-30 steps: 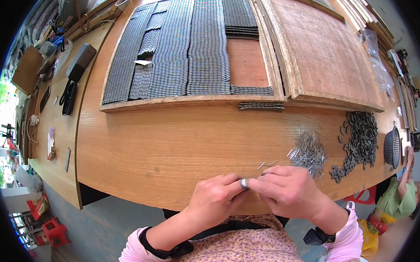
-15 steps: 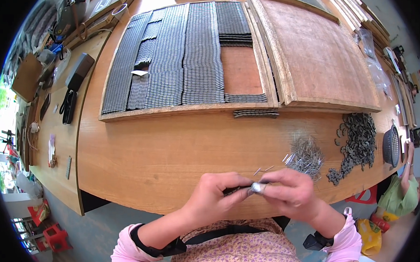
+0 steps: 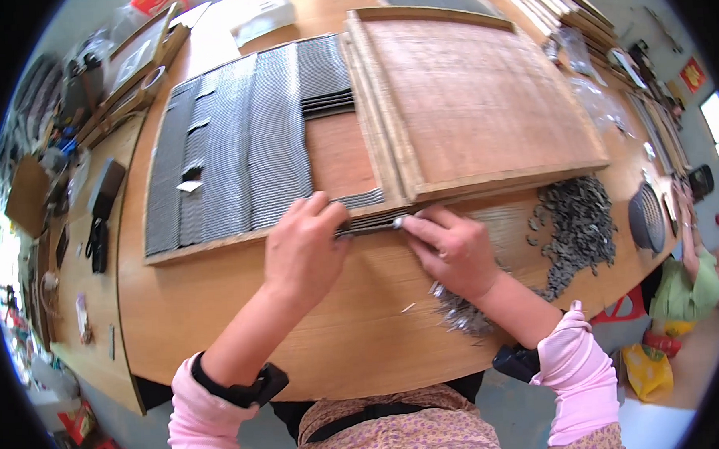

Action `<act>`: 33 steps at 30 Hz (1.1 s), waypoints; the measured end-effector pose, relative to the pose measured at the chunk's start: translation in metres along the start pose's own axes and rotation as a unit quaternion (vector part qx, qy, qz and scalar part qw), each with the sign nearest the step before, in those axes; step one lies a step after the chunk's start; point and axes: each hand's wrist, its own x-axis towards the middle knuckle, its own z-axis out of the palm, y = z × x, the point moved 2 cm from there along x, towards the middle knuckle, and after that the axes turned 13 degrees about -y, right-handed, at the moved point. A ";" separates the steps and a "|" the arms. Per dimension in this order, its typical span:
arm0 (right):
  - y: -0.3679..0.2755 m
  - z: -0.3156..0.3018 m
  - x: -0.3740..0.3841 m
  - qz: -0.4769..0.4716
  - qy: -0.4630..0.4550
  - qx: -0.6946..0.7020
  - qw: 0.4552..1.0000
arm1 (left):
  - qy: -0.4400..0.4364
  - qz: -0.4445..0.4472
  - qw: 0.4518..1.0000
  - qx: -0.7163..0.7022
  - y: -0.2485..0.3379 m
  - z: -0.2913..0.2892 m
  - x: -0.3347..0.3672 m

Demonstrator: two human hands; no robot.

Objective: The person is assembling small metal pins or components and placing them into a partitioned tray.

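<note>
A short stack of dark, ridged strips [image 3: 371,222] lies along the front edge of the wooden tray [image 3: 248,243]. My left hand [image 3: 303,247] is closed in a pinch at its left end. At the right end my right hand [image 3: 455,248] pinches too, with a small silvery-white piece or wrapping at its fingertips. Which strips of the stack the fingers grip is partly hidden. Inside the tray, rows of the same dark ridged strips [image 3: 275,132] fill the left part, and bare reddish board [image 3: 340,153] shows at the right.
A second wooden tray [image 3: 482,99] adjoins on the right. Loose metal pins [image 3: 462,312] lie beside my right forearm, and a heap of small dark pieces [image 3: 576,223] lies beyond them. A grey basket [image 3: 646,218] stands at the right edge, near another person's green sleeve [image 3: 689,286].
Both hands have moved forward from the table's near edge to the strips at the tray's front. They have spread apart to the stack's two ends. The view has shifted as well.
</note>
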 end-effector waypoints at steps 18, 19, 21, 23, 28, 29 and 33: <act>0.006 -0.020 -0.014 -0.025 -0.077 0.125 0.989 | 0.034 0.133 0.991 -0.002 0.016 0.011 -0.017; 0.005 -0.013 -0.009 -0.052 -0.086 0.092 0.991 | 0.031 0.107 0.993 0.023 0.017 0.014 -0.020; 0.006 -0.006 -0.004 -0.072 -0.121 0.057 0.988 | 0.021 0.097 0.995 0.032 0.010 0.021 -0.023; 0.006 -0.001 -0.003 -0.092 -0.158 0.020 0.983 | 0.012 0.101 0.993 0.066 0.006 0.026 -0.023; 0.003 -0.001 -0.006 -0.059 -0.056 0.081 0.993 | 0.021 0.107 0.993 0.054 0.004 0.021 -0.016; 0.003 -0.001 -0.003 0.000 -0.053 0.122 0.991 | 0.032 0.110 0.993 0.037 0.004 0.019 -0.016; 0.001 0.002 0.005 0.005 -0.005 0.112 0.994 | 0.044 0.118 0.991 0.050 -0.002 0.026 -0.009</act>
